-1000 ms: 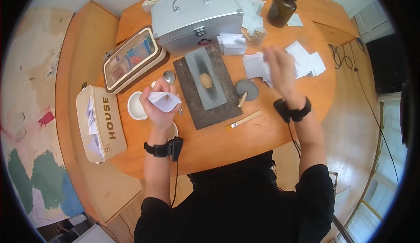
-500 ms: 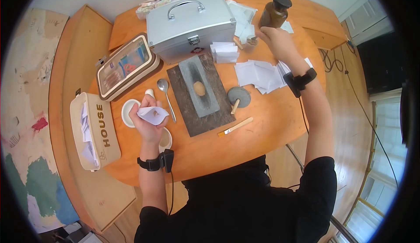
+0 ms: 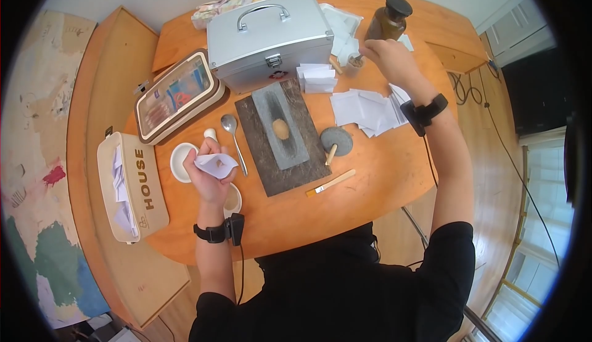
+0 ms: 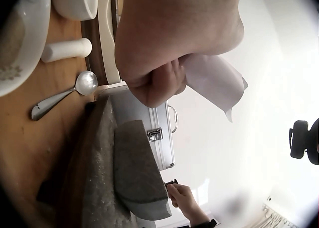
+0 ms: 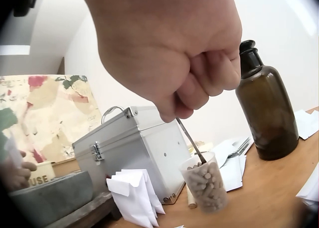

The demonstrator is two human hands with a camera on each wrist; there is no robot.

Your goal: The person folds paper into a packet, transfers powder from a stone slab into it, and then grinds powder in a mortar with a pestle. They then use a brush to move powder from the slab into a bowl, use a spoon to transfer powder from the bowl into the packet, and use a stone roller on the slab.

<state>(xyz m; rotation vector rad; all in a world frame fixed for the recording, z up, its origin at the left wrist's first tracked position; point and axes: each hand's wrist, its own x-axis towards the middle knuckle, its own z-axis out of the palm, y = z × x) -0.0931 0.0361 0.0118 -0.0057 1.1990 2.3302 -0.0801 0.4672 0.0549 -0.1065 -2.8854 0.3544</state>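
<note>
In the head view my left hand [image 3: 211,179] holds a white paper packet [image 3: 217,165], its mouth spread and facing up with a little brown matter inside. The left wrist view shows the packet [image 4: 217,83] sticking out past the curled fingers [image 4: 164,83]. At the back right of the table, my right hand [image 3: 394,61] pinches a thin metal handle [image 5: 189,138]. Its lower end runs into a clear plastic cup [image 5: 207,183] of short brown pellets and is hidden among them. A dark brown glass bottle [image 5: 269,111] stands just beyond that hand.
A grey stone trough [image 3: 280,129] with a tan mound sits on a dark slab [image 3: 262,172]. Nearby are a stone wheel [image 3: 336,138], brush [image 3: 333,183], spoon [image 3: 233,135], white bowl [image 3: 180,163], folded packets [image 3: 317,78], loose papers [image 3: 361,109], silver case [image 3: 268,37] and bin [image 3: 151,200].
My right hand has gone from above the loose papers back to the cup and now holds the metal handle there. The left hand, still with the packet, has shifted slightly down and left in view.
</note>
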